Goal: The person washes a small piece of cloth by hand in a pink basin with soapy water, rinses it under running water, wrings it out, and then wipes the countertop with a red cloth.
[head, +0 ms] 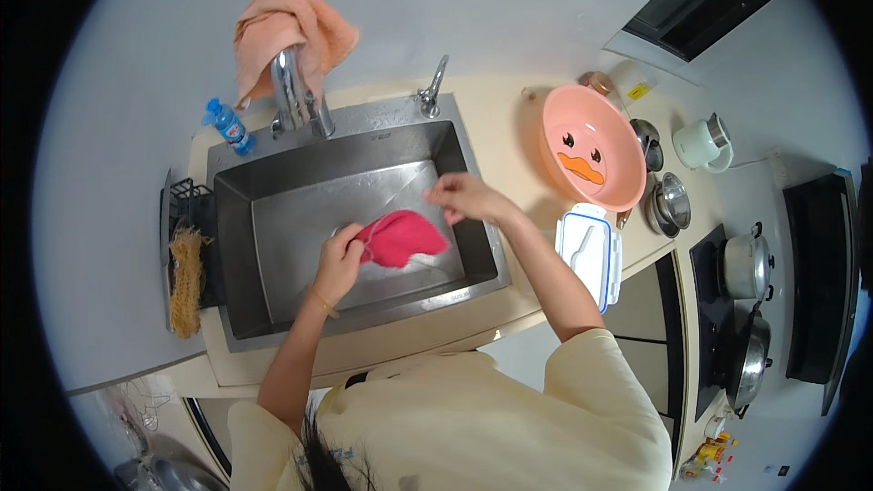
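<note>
Over the stainless steel sink (320, 327), my left hand (339, 264) grips one end of a red cloth (402, 239), whose loose part spreads to the right. My right hand (464, 198) is raised above the sink's right side, just up and right of the cloth and apart from it, fingers bent with nothing seen between them. A chrome faucet (290, 88) stands behind the sink at the left, with a peach towel (279, 34) draped over it. A smaller chrome tap (433, 92) is at the back right corner.
A blue bottle (230, 128) stands at the back left, above a black rack (194, 204) with a tan mesh scrubber (186, 283). Right of the sink are a pink basin (593, 143) and a white lidded container (588, 252). Farther right are metal bowls (672, 201), a kettle (702, 143) and a pot (747, 266).
</note>
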Available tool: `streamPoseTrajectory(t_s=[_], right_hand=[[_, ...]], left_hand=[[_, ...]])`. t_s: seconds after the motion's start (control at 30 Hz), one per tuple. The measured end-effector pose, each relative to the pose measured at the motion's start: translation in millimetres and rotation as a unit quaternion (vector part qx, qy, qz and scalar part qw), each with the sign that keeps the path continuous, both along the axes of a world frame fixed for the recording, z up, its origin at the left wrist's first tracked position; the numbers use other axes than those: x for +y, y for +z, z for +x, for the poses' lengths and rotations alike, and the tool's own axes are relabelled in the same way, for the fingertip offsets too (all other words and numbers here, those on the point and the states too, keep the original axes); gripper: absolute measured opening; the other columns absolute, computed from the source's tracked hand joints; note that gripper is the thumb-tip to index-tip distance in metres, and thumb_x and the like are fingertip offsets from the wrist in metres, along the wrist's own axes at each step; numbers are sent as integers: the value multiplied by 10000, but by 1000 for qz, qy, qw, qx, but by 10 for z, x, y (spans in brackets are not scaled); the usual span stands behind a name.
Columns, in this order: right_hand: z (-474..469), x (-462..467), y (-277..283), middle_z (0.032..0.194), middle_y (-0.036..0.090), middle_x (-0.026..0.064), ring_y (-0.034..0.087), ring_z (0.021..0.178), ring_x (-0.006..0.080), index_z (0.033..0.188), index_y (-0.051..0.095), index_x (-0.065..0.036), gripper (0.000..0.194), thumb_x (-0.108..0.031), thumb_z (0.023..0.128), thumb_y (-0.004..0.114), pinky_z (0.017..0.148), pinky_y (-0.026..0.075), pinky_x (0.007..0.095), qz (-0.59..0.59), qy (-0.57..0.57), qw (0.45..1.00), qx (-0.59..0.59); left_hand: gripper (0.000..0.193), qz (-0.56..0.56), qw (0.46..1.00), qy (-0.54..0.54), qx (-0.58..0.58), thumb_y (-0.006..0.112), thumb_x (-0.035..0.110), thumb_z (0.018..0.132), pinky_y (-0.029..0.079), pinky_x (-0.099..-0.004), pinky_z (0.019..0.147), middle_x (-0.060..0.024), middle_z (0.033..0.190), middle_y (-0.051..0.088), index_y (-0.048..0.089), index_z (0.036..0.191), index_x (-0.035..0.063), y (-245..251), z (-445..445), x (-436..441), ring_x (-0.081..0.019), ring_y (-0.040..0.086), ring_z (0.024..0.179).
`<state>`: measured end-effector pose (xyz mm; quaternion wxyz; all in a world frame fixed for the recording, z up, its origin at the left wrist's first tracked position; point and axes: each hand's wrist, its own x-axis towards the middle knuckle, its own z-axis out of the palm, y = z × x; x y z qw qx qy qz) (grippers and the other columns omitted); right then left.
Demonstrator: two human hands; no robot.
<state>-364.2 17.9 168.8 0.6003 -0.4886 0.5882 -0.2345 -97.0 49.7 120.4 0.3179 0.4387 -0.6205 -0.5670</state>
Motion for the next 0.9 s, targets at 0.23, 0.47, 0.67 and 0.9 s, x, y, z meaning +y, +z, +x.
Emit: streamPoseTrajectory(t_s=[0.23,0.47,0.67,0.9], right_hand=[[-1212,-1401,-424,1254,417,250,444,1116,416,1190,470,-24,430,-181,793,521,936,373,449,-149,-119,850,491],[-1864,-2057,-899,1342,298,253,228,1258,482,1349,339,-117,515,-175,850,452,976,241,618,-104,-175,739,642],[-2064,-2162,-845,1232,401,218,350,1196,435,1320,327,-28,543,-202,839,508,886,370,574,71,21,728,681],[-1869,-1648,-751,1053,543,150,564,964,289,1120,466,-45,409,-241,792,610,764,475,395,-125,-124,727,664]], left_hand=[[298,303,875,207,315,457,199,882,408,-306,880,-64,1094,577,514,1129,43,-199,266,81,-178,546,982],[376,270,893,235,273,545,111,838,432,-298,854,-69,1088,565,477,1192,1,4,459,179,-169,540,988],[400,297,883,246,268,542,128,833,425,-299,866,-74,1112,553,469,1207,10,-2,446,109,-172,533,994],[429,237,899,205,306,520,180,835,381,-343,938,-93,1169,530,450,1222,9,248,212,-34,-207,512,1058]])
